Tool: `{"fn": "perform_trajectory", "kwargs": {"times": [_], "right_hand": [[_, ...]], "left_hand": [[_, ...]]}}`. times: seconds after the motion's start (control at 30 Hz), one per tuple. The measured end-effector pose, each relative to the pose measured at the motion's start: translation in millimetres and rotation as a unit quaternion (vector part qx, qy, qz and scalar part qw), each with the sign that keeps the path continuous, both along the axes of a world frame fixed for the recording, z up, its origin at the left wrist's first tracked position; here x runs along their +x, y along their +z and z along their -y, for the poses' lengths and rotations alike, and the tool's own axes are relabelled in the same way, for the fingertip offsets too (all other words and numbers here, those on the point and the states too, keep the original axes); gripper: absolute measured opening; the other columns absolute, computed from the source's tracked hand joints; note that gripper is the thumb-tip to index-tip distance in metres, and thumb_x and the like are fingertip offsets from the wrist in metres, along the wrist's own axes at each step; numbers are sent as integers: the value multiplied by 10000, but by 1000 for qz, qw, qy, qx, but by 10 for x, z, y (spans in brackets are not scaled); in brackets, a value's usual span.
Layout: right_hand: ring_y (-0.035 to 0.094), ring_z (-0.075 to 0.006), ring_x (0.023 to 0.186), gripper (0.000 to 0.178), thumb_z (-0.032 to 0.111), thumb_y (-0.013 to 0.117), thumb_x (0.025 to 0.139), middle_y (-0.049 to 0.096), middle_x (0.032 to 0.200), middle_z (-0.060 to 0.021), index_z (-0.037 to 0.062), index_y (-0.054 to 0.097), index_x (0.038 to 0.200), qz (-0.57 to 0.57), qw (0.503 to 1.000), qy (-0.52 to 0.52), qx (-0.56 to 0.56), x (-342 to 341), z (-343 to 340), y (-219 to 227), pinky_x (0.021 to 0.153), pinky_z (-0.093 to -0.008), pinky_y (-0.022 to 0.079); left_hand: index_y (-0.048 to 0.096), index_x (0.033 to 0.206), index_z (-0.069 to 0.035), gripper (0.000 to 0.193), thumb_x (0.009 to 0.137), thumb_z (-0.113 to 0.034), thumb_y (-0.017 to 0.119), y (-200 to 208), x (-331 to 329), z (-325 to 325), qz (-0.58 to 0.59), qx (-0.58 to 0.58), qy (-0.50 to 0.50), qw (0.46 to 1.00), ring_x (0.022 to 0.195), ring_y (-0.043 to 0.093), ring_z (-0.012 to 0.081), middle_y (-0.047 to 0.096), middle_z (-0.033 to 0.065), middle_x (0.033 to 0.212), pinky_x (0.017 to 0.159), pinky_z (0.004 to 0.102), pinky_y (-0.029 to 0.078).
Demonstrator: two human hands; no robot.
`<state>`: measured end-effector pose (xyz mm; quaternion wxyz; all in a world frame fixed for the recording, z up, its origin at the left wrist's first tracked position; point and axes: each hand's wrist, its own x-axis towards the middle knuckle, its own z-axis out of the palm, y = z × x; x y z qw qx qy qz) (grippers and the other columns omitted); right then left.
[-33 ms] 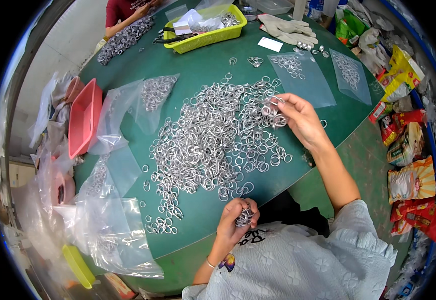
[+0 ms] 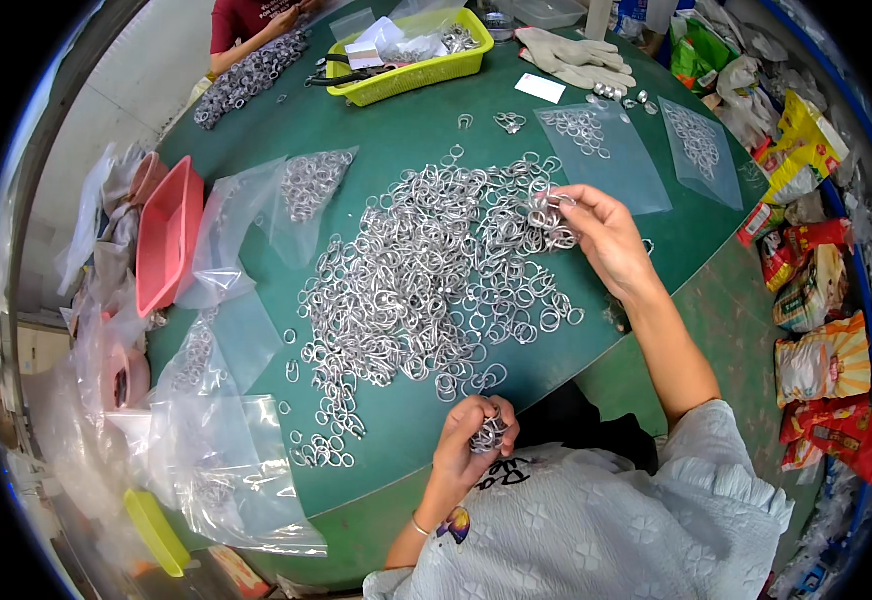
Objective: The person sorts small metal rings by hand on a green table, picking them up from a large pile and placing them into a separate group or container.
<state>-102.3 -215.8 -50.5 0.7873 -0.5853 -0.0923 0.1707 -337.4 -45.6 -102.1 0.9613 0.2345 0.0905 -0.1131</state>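
Observation:
A large heap of silver metal rings (image 2: pixel 396 270) is spread over the green table (image 2: pixel 396 125). At the near edge of the table, my left hand (image 2: pixel 468 440) is curled around a small bunch of rings (image 2: pixel 489 430). My right hand (image 2: pixel 606 235) is over the right side of the heap, thumb and fingers pinching metal rings (image 2: pixel 554 218); how many it holds cannot be made out. Loose rings (image 2: pixel 324 452) lie scattered at the heap's near left end.
Clear bags with rings (image 2: pixel 311 185) lie left of the heap, beside a red tray (image 2: pixel 170 238). Plastic sheets with rings (image 2: pixel 581 135) are at the far right. A yellow basket (image 2: pixel 411 80) and pale gloves (image 2: pixel 576 60) stand far back. Another person's arm (image 2: pixel 256 40) is beyond, near dark rings (image 2: pixel 251 80).
The rings in my right hand have shifted slightly, and its fingers moved a little. My left hand stays in place.

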Motion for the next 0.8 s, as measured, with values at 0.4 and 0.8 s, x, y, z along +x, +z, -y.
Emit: {"fn": "perform_trajectory", "kwargs": {"times": [0.4, 0.8], "right_hand": [[577, -120, 929, 160, -12, 506, 896, 628, 1031, -62, -10, 621, 1007, 153, 966, 19, -209, -89, 181, 49, 847, -249, 442], [471, -296, 1185, 319, 102, 660, 814, 546, 1220, -108, 56, 585, 1121, 386, 831, -4, -400, -54, -27, -57, 990, -409, 355]], "left_hand": [[545, 928, -76, 259, 912, -328, 605, -9, -3, 0, -3, -1, 3, 1000, 659, 525, 217, 538, 123, 903, 492, 296, 450], [552, 932, -78, 262, 905, -330, 618, 6, 6, -6, -9, -9, 0, 1000, 664, 532, 218, 533, 124, 901, 493, 295, 465]]}}
